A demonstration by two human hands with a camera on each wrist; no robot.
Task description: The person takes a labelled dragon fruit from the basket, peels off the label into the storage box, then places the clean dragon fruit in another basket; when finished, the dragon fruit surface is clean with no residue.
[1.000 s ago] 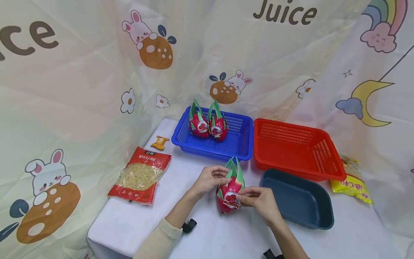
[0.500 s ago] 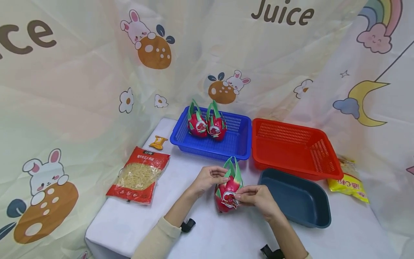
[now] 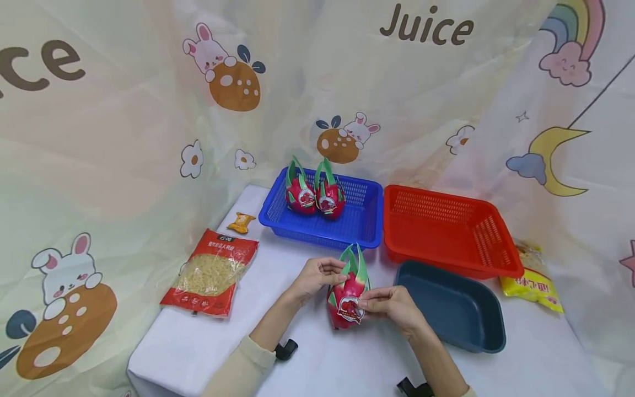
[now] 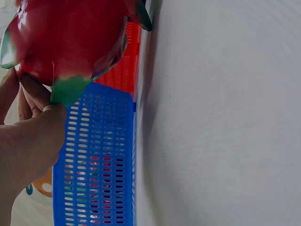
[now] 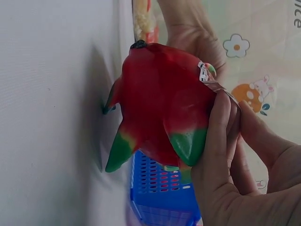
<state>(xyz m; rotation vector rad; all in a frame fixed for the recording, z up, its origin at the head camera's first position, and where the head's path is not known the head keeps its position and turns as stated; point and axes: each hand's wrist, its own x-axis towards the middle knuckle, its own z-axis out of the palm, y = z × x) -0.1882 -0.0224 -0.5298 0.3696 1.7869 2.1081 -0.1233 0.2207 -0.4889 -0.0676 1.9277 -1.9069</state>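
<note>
A red dragon fruit (image 3: pixel 335 318) with green-tipped scales stands on the white table, in front of the blue basket. My left hand (image 3: pixel 319 279) holds it by its upper left side, pinching a green scale (image 4: pixel 69 90) in the left wrist view. On the fruit's front is a round sticker (image 3: pixel 350 310). My right hand (image 3: pixel 391 309) pinches that sticker's right edge between thumb and forefinger. From the right wrist view, part of the sticker (image 5: pixel 215 85) stands away from the skin as a thin strip, while the fruit hides some of my left hand (image 5: pixel 195 35).
Two more stickered dragon fruits (image 3: pixel 300 197) sit in the blue basket (image 3: pixel 364 220). Right of it stands a red basket (image 3: pixel 446 231), with a dark blue tray (image 3: pixel 448 306) in front. A red pasta bag (image 3: pixel 213 273), a small orange packet (image 3: pixel 241 222) and a yellow bag (image 3: pixel 533 284) lie at the sides.
The head view has shifted slightly, so the whole scene sits a little further left. Both hands keep the same hold on the fruit and its sticker.
</note>
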